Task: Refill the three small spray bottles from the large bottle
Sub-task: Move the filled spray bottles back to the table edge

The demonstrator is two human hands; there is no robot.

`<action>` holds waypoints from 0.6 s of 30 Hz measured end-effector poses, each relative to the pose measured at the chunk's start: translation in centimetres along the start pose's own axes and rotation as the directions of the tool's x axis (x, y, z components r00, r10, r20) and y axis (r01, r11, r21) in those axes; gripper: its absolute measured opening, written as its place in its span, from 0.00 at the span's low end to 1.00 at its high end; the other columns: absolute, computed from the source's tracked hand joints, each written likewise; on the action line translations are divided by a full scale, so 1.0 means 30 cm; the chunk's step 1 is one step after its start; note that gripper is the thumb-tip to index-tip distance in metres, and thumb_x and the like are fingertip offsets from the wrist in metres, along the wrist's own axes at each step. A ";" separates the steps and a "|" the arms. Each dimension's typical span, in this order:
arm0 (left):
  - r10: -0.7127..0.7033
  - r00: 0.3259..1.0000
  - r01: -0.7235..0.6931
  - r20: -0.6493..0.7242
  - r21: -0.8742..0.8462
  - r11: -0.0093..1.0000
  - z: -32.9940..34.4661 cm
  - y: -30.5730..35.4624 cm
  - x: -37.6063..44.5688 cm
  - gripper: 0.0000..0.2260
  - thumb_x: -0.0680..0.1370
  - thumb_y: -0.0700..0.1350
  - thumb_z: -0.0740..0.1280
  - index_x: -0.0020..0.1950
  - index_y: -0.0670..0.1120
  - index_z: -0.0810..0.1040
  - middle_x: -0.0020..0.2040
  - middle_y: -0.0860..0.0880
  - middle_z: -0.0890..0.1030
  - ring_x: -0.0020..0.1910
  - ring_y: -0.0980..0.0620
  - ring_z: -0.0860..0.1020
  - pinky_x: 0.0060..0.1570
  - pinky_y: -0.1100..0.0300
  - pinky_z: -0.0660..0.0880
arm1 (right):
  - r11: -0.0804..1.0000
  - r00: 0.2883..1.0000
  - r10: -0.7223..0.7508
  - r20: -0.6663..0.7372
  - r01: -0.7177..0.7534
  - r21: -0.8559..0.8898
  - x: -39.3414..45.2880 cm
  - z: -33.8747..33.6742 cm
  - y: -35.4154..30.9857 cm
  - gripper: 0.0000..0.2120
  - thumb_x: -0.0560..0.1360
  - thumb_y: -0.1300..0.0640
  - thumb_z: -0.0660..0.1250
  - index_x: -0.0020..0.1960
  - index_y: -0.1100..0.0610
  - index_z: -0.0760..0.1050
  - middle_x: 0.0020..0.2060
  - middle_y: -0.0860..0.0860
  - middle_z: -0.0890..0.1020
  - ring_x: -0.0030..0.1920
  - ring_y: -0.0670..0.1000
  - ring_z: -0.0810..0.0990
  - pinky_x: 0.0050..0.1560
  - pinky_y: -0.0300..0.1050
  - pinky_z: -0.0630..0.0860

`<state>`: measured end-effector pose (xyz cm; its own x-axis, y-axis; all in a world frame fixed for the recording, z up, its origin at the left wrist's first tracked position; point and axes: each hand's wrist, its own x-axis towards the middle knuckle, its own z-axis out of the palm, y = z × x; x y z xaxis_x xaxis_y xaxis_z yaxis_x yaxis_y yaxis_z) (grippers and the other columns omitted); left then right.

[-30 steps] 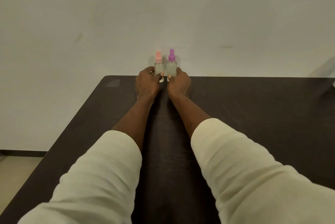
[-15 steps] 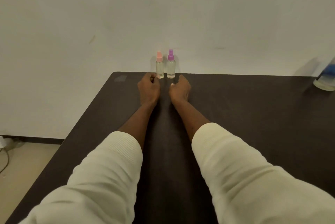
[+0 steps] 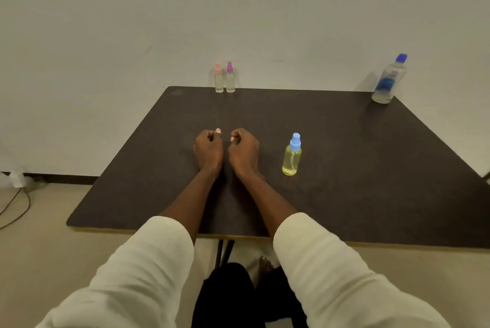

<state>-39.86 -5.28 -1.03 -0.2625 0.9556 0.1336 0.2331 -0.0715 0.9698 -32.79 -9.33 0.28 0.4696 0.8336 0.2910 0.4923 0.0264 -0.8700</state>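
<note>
Two small clear spray bottles stand side by side at the table's far edge by the wall: one with a pink cap (image 3: 218, 79), one with a purple cap (image 3: 230, 77). A third small spray bottle (image 3: 292, 155) with a blue cap holds yellowish liquid and stands right of my hands. The large clear bottle (image 3: 389, 80) with a blue cap and blue label stands at the far right corner. My left hand (image 3: 209, 149) and my right hand (image 3: 243, 150) rest near mid-table, fingers curled, holding nothing.
The dark table (image 3: 358, 168) stands against a white wall. A cable and a plug (image 3: 18, 181) lie on the floor at the left. My legs show under the near edge.
Both hands let go of the pink and purple bottles at the far edge and drew back to mid-table. The view widened, showing the blue-capped bottle and the large bottle.
</note>
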 end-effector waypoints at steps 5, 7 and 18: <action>0.043 0.999 -0.043 0.029 -0.003 0.999 -0.031 0.035 -0.228 0.14 0.82 0.47 0.64 0.38 0.44 0.74 0.34 0.51 0.76 0.34 0.54 0.73 0.37 0.57 0.70 | 0.997 0.997 -0.078 0.002 0.078 0.011 -0.210 -0.159 0.042 0.07 0.73 0.67 0.63 0.41 0.58 0.77 0.38 0.51 0.80 0.40 0.48 0.77 0.40 0.35 0.71; 0.070 0.996 -0.071 0.062 0.025 0.997 -0.024 0.048 -0.302 0.14 0.82 0.48 0.64 0.38 0.44 0.74 0.34 0.51 0.76 0.34 0.54 0.72 0.34 0.58 0.68 | 0.998 0.998 -0.062 -0.021 0.063 0.025 -0.250 -0.217 0.065 0.07 0.73 0.66 0.63 0.40 0.58 0.76 0.37 0.50 0.79 0.39 0.48 0.77 0.38 0.35 0.71; 0.194 0.953 -0.254 0.232 0.263 0.931 0.024 0.060 -0.403 0.09 0.82 0.49 0.63 0.48 0.46 0.78 0.42 0.50 0.80 0.43 0.49 0.79 0.45 0.52 0.76 | 0.982 0.967 0.180 -0.179 -0.187 -0.020 -0.221 -0.402 0.178 0.27 0.71 0.56 0.74 0.65 0.60 0.67 0.60 0.55 0.72 0.56 0.54 0.74 0.55 0.49 0.74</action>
<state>-35.58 -16.76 -1.04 0.0126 0.9633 0.2683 0.5303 -0.2339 0.8149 -24.44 -21.36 -1.48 0.6742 0.7120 0.1961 0.4108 -0.1409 -0.9008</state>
